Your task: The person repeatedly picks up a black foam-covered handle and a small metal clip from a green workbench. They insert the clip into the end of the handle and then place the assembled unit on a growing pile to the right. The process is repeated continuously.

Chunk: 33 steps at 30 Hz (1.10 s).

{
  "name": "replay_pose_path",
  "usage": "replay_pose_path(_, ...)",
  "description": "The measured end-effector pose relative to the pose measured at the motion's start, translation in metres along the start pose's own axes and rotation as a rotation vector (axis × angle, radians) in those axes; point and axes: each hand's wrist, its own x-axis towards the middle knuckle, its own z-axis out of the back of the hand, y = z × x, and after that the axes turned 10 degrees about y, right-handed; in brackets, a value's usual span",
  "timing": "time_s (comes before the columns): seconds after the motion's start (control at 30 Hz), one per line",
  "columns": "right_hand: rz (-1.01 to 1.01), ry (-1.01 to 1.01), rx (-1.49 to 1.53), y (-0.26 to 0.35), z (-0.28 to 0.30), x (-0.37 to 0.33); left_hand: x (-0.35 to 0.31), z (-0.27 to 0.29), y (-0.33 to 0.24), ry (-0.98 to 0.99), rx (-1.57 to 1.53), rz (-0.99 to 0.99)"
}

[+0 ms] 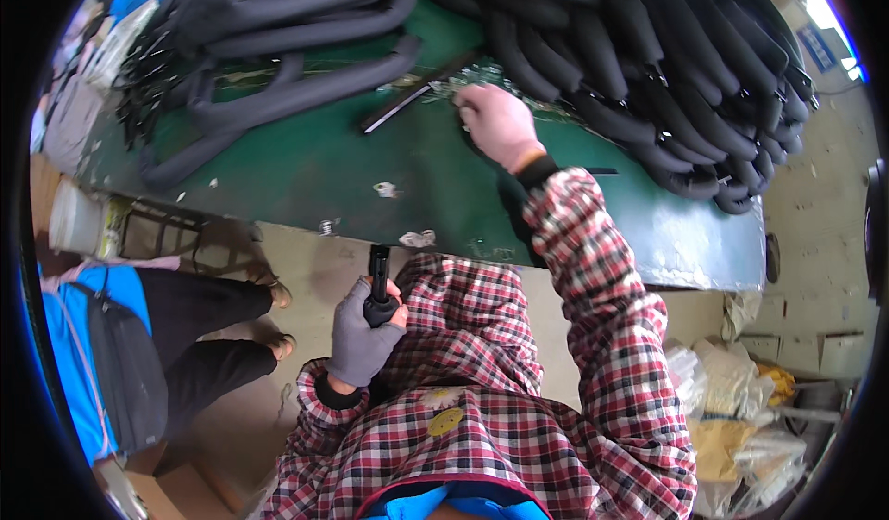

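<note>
My left hand (362, 339), in a grey fingerless glove, is closed around a black tubular part (379, 275) with a slotted upper end. It holds the part upright in front of my lap, just off the table's near edge. My right hand (500, 126), in a pale pink glove, reaches over the green table (306, 173). Its fingers are curled and slightly blurred beside a scatter of small clear and greenish strips (454, 83); whatever they hold is hidden. Left of that hand lies a dark, narrow bar (407, 97) with a light edge.
Black foam-covered bent tubes (306, 89) lie at the far left, and a large heap of similar tubes (667, 75) covers the right side. White scraps (385, 189) dot the table. Another person's dark-trousered legs (204, 312) are at left; plastic bags (732, 418) stand at lower right.
</note>
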Motion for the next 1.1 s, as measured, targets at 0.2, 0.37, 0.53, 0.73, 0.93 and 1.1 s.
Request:
replay_pose_path(0.2, -0.182, 0.435, 1.29, 0.09, 0.018, -0.098, -0.009, -0.01, 0.004, -0.232, 0.042, -0.148)
replay_pose_path(0.37, -0.357, 0.409, 1.764, 0.133, -0.053, -0.182, -0.015, -0.01, -0.017, -0.219, 0.13, -0.119)
replay_pose_path(0.53, -0.591, 0.478, 2.137, 0.155, -0.082, -0.204, -0.018, -0.017, 0.001, -0.3, 0.235, -0.22)
replay_pose_path(0.73, -0.64, 0.658, 2.255, 0.162, -0.083, -0.186, -0.007, -0.004, 0.007, -0.244, -0.055, 0.027)
replay_pose_path(0.93, -0.666, 0.775, 2.295, 0.15, -0.119, -0.174, 0.003, 0.011, 0.029, -0.161, -0.2, 0.078)
replay_pose_path(1.1, -0.545, 0.707, 2.148, 0.14, -0.143, -0.171, 0.011, 0.021, 0.029, -0.259, -0.037, 0.086)
